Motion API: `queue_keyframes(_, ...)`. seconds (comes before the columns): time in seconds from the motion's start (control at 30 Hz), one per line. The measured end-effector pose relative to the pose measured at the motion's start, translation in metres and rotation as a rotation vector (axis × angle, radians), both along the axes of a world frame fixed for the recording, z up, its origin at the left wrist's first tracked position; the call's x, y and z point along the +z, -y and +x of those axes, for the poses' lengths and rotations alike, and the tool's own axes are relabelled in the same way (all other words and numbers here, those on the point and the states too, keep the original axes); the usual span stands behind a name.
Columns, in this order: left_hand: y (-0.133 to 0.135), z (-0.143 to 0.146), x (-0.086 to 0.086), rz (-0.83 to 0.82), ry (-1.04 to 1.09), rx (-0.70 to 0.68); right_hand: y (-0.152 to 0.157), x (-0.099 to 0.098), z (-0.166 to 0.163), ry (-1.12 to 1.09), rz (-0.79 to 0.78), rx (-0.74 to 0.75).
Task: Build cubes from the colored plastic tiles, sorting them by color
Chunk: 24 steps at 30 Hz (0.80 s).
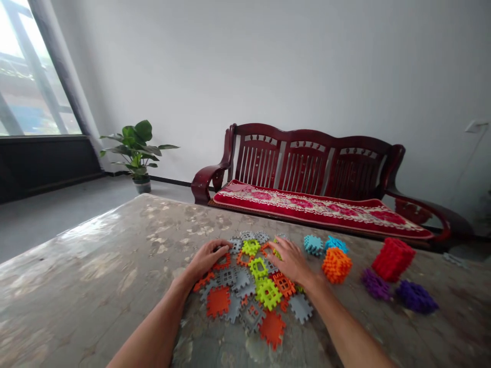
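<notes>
A loose spread of flat interlocking tiles with notched edges lies before me on the table. Among them are an orange tile [218, 301], a grey tile [243, 282] and a lime-green tile [268, 293], some with window-like cutouts. My left hand [210, 255] rests at the far left of the spread, fingers stretched over grey and orange pieces. Across from it, my right hand [289, 257] lies over the far right side, fingers apart, touching tiles near a lime-green one. Neither hand visibly grips a piece. The tiles under both palms are partly hidden.
Right of the spread stand an orange stack [336, 265], a light-blue stack [313, 245], a red stack [393, 259] and purple tiles [416, 297]. The table [95, 286] has a patterned cover. Beyond it are a wooden bench [303, 168] and a potted plant [140, 151].
</notes>
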<state>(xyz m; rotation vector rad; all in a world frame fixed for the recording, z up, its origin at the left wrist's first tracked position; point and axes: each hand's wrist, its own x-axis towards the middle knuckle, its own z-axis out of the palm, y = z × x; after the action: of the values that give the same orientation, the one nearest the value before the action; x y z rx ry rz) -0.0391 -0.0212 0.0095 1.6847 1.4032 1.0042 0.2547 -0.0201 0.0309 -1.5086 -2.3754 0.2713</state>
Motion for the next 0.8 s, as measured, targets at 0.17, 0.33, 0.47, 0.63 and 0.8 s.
queue_keyframes(0.17,-0.003,0.0,-0.004,0.044,0.005,-0.005,0.065,0.003,-0.015,-0.025,-0.061,0.25)
queue_keyframes(0.33,0.0,-0.001,-0.001,0.069,0.052,-0.01,0.086,-0.003,-0.043,-0.082,0.001,0.195)
queue_keyframes(0.47,0.002,-0.001,-0.002,0.062,0.118,-0.01,0.069,-0.002,-0.051,-0.115,0.1,0.028)
queue_keyframes(0.63,-0.002,-0.002,-0.01,0.04,0.158,0.009,0.041,0.0,-0.046,-0.184,0.157,-0.143)
queue_keyframes(0.8,-0.008,-0.003,-0.016,0.065,0.179,0.037,0.037,0.005,-0.026,-0.279,0.252,-0.212)
